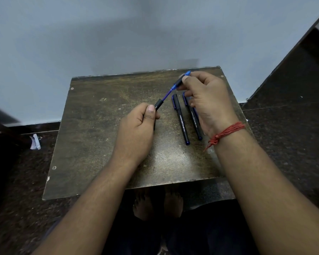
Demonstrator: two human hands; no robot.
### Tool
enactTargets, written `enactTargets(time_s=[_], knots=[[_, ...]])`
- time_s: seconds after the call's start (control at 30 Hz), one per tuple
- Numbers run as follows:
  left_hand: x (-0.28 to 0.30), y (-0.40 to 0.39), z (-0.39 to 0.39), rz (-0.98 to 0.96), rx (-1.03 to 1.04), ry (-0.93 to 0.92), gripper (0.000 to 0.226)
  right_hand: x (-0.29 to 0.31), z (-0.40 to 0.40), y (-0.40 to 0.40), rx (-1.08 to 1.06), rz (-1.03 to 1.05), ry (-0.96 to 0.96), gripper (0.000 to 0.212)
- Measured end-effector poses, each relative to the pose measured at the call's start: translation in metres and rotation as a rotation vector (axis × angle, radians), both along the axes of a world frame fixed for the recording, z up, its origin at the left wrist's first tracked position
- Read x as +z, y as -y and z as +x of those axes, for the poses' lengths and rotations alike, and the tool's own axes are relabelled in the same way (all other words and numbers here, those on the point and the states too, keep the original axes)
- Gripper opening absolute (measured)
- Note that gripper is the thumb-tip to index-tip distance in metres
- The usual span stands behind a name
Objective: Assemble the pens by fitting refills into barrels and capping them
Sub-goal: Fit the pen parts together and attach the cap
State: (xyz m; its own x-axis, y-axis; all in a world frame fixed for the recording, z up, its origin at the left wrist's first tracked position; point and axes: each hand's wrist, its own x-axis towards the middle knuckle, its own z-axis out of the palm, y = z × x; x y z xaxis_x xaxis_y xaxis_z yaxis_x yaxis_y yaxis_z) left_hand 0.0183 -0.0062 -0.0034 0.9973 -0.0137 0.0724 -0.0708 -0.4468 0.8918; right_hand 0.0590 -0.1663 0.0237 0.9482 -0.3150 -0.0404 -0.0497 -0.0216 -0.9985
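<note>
My left hand [136,126] grips a black pen barrel [158,104] above the middle of the small brown table [99,135]. My right hand [204,100] pinches the black grip section [179,82] with its blue tip. A blue refill [167,93] runs slanted from that section down into the barrel's open end. Two capped black pens lie side by side on the table under my right hand: one [181,119] in full view, the other [194,120] partly hidden by my palm.
The table stands against a pale wall [99,43], with dark speckled floor around it. A scrap of white paper [35,142] lies on the floor at the left. My bare feet [158,203] show below the table's front edge.
</note>
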Motion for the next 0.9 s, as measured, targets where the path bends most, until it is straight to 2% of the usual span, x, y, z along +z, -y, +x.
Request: enactTargets(time_s=[0.2,0.47,0.73,0.8,0.9], knots=[[0.0,0.001,0.0,-0.012,0.001,-0.003,0.034,-0.003,-0.004,-0.009,0.177,-0.056,-0.02,0.013],[0.001,0.002,-0.001,-0.033,0.024,0.011,0.032,-0.006,-0.004,-0.012,0.251,-0.036,-0.023,0.01],[0.0,0.003,-0.002,0.002,-0.01,0.045,0.028,-0.007,-0.006,-0.01,0.258,0.008,-0.017,0.032],[0.0,0.003,-0.001,-0.001,-0.009,0.045,0.027,-0.009,-0.005,-0.005,0.231,0.043,-0.042,0.028],[-0.001,0.003,-0.001,-0.006,-0.009,0.044,0.028,-0.009,-0.003,0.0,0.28,0.223,-0.012,0.008]])
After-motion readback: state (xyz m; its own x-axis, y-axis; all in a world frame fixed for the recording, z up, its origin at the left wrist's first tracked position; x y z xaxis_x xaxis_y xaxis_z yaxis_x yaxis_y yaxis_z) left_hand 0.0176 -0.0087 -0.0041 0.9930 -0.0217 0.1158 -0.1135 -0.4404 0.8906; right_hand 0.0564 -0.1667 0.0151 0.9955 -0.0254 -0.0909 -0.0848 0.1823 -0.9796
